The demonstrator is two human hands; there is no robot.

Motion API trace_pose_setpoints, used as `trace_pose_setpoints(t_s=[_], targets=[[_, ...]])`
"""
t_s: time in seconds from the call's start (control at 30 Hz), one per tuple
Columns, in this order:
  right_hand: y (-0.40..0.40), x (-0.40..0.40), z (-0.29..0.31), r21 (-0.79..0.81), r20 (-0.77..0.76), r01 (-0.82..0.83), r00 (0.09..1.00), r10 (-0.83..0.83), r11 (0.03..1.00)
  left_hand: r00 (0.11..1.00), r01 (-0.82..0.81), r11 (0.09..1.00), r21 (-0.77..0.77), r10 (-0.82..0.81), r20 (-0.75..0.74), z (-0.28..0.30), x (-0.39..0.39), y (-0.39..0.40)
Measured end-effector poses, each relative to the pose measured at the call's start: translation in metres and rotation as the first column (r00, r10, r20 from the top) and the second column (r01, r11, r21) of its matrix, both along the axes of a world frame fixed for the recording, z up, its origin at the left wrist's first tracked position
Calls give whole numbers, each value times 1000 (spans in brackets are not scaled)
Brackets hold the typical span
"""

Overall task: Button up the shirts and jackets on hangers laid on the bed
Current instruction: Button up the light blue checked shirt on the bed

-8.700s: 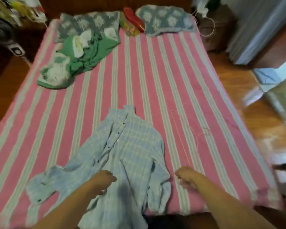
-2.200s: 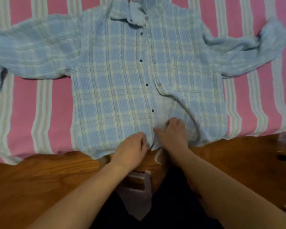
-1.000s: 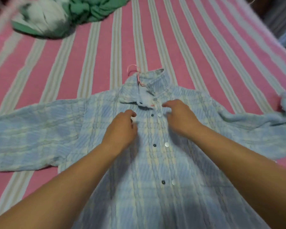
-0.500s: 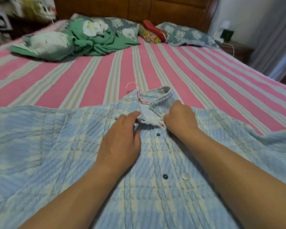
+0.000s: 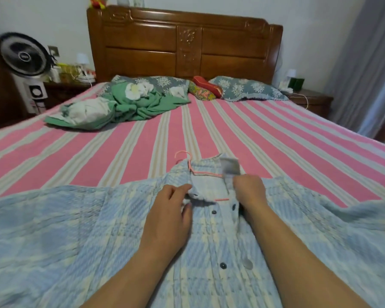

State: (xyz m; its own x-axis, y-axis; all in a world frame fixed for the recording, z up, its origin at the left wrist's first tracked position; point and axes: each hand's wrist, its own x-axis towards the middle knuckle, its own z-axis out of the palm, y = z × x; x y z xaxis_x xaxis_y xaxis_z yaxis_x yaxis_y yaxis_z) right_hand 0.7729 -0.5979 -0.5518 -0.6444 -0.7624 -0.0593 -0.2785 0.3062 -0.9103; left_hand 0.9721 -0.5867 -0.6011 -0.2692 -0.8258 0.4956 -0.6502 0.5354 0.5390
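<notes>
Since half a second ago, both hands have stayed at the collar while the view has lifted to take in the headboard (image 5: 185,43), and the right side of the collar now stands more open, showing more of the pink hanger (image 5: 206,173) inside the neck. A blue plaid shirt (image 5: 76,230) lies face up on the near end of the bed (image 5: 276,138), sleeves spread to either side, with the hanger's hook poking out past the collar onto the pink striped cover. The left hand (image 5: 168,215) rests on the shirt's left front, its fingers loosely apart, with the fingertips touching the collar edge; whether they pinch the cloth cannot be told. The right hand (image 5: 249,192) is curled, gripping the cloth of the button strip just below the collar. Two dark buttons (image 5: 213,212) show on the strip between the hands and lower down, and the upper front lies unfastened. Farther up the bed lie a crumpled green and white cloth (image 5: 120,106) and two patterned pillows (image 5: 245,88). A fan (image 5: 23,55) stands at the left.
</notes>
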Motion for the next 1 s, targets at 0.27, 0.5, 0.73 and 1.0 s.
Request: trace_pose_setpoints(t_s=[0.27, 0.5, 0.73, 1.0], targets=[[2, -35, 0, -107, 611, -138, 772, 175, 985, 994, -65, 998, -4, 65, 91, 11, -5, -27], [-2, -38, 11, -96, 335, -343, 873, 355, 935, 960, 166, 932, 322, -227, 163, 48, -57, -70], [10, -32, 15, 0, -201, -595, 787, 583, 804, 949, 304, 880, 364, -249, -192, 27, -52, -83], [4, -45, 12, 232, -412, -542, 698, 586, 808, 940, 329, 868, 372, -339, -42, 29, -51, -82]])
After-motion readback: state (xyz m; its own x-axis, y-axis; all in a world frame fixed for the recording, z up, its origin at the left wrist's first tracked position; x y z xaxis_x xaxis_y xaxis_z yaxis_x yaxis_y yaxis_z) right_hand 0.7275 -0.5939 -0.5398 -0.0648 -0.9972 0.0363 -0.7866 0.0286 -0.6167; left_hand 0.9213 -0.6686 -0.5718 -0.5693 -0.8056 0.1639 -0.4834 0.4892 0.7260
